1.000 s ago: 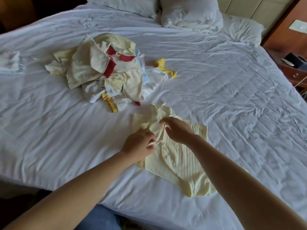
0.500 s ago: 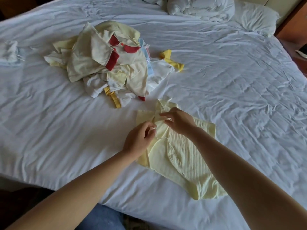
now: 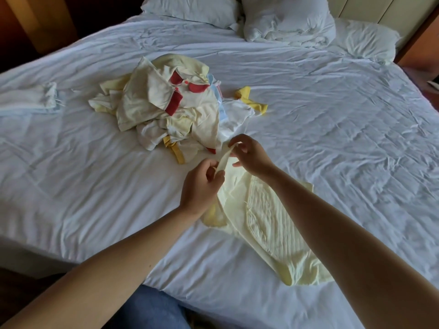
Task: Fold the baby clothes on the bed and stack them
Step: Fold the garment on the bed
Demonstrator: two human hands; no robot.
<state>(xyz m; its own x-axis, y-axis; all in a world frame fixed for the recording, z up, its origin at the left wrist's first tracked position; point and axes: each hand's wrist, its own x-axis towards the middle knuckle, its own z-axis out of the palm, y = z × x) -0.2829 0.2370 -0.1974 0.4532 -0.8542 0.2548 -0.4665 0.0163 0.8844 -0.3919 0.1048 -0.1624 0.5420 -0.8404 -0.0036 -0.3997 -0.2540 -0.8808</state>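
A pale yellow baby garment (image 3: 268, 224) with a quilted panel lies on the white bed (image 3: 95, 186) in front of me. My left hand (image 3: 199, 188) and my right hand (image 3: 249, 153) both pinch a narrow strip of its upper edge, lifted off the sheet between them. Behind them sits a loose pile of baby clothes (image 3: 175, 108) in cream, white and yellow with red trim. My right forearm covers part of the garment.
A small folded white piece (image 3: 31, 100) lies at the bed's far left. Several white pillows (image 3: 285, 22) are at the head of the bed. A wooden nightstand edge (image 3: 425, 55) shows at the right. My blue-jeaned knee (image 3: 147, 309) is at the bed's near edge.
Both hands have lifted the garment's top strip off the bed and pulled it taut between them; before, they worked flat on the cloth. The left corner of the garment has bunched up.
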